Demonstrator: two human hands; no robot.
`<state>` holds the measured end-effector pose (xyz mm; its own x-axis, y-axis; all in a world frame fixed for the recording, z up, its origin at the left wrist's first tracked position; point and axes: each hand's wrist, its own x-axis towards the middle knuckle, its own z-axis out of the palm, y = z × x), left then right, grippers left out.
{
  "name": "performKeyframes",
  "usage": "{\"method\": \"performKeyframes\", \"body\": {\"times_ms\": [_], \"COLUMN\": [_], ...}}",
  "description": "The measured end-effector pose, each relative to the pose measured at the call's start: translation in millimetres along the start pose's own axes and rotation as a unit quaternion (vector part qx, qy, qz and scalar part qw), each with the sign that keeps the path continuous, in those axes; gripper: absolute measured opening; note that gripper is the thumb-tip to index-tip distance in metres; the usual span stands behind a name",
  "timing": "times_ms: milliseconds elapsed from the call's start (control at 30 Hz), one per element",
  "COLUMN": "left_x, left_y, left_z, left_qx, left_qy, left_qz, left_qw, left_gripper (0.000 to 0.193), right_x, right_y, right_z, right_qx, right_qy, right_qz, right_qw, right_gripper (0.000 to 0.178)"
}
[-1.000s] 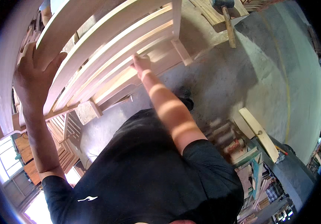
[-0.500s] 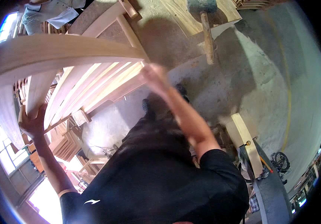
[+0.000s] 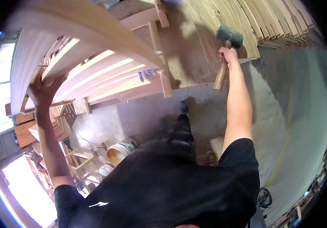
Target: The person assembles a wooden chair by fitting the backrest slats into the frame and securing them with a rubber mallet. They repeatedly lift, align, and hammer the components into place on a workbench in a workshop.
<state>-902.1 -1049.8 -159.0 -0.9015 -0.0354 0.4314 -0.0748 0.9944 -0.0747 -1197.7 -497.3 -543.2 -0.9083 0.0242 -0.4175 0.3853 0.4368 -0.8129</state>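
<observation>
Looking down, we see the grey floor (image 3: 270, 129), which spreads widest toward 3 o'clock. Next in size comes the pale wooden frame (image 3: 110, 36) with many slats, which stands between 9 and 12 o'clock, and near it our black shirt (image 3: 163, 186) fills 6 o'clock. At 1 o'clock there is a brown grained panel (image 3: 205, 41), and just beyond it, also toward 1 o'clock, we find a stack of boards (image 3: 277, 22) with shaped edges. A white bucket (image 3: 123, 146), lying tilted with its mouth visible, is at 8 o'clock, well apart from both our hands.

The mallet (image 3: 230, 36) is at 1 o'clock; its dark head appears over the panel, but we cannot tell if the two touch. Our right hand (image 3: 229, 56) is closed around its wooden handle, near the head. Our left hand (image 3: 43, 91), at 10 o'clock, is grasping the edge of one slat, with the thumb spread from the fingers. The smallest is a purple object (image 3: 146, 74) beside the slats at 11 o'clock, too unclear for us to name.
</observation>
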Motion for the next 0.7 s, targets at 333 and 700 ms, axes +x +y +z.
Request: {"method": "performKeyframes", "body": {"times_ms": [333,700], "left_x": [-3.7,-11.0], "left_y": [7.7,3.0], "left_z": [-10.0,-22.3], "left_qx": [0.051,-0.074], "left_qy": [-0.015,0.046], "left_qz": [-0.05,-0.021], "left_qw": [0.997,0.996], "left_gripper": [0.066,0.048], "right_x": [-214.0,-374.7], "right_y": [-80.4,-413.7], "right_z": [6.3,-94.4], "right_qx": [0.336,-0.359], "right_qy": [0.062,0.369], "right_qz": [-0.163,-0.476], "right_qw": [0.926,0.713], "right_gripper": [0.014,0.05]}}
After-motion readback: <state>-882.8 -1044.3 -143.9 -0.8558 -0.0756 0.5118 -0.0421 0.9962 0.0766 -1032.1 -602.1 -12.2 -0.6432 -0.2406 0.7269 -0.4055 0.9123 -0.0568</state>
